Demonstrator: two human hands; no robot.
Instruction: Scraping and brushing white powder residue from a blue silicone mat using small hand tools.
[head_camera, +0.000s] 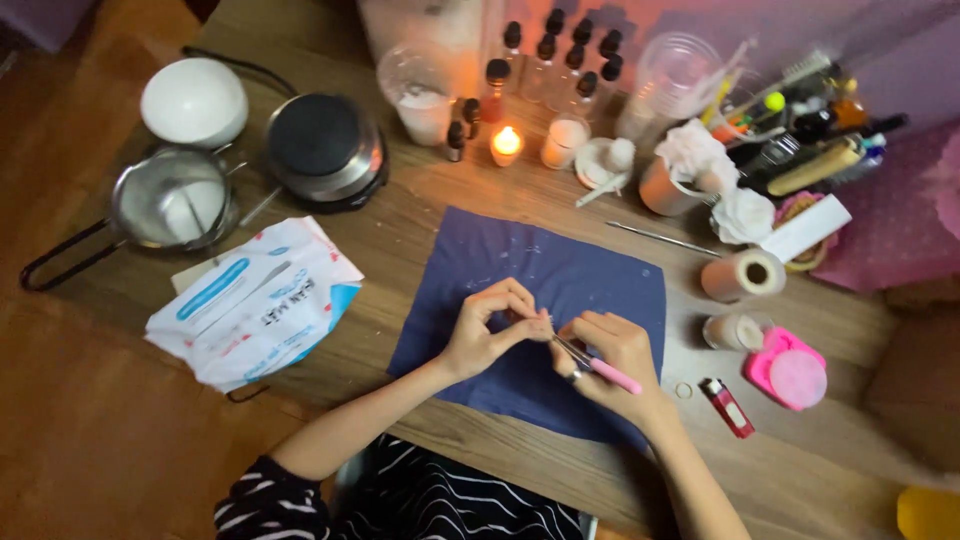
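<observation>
Over a dark blue cloth (590, 275) on the wooden table, my left hand (485, 325) pinches a tiny item between thumb and fingertips; the item is too small to identify. My right hand (610, 355) grips a thin metal tool with a pink handle (600, 368), its tip pointing at the pinched item. The two hands nearly touch at the tool's tip.
A lit candle (507, 145), small dark-capped bottles (560, 55), cups and jars stand at the back. A hot plate (325, 150), metal pot (170, 200) and white bag (255, 300) lie left. A red lighter (727, 407), pink mould (790, 368) and paper roll (742, 275) are right.
</observation>
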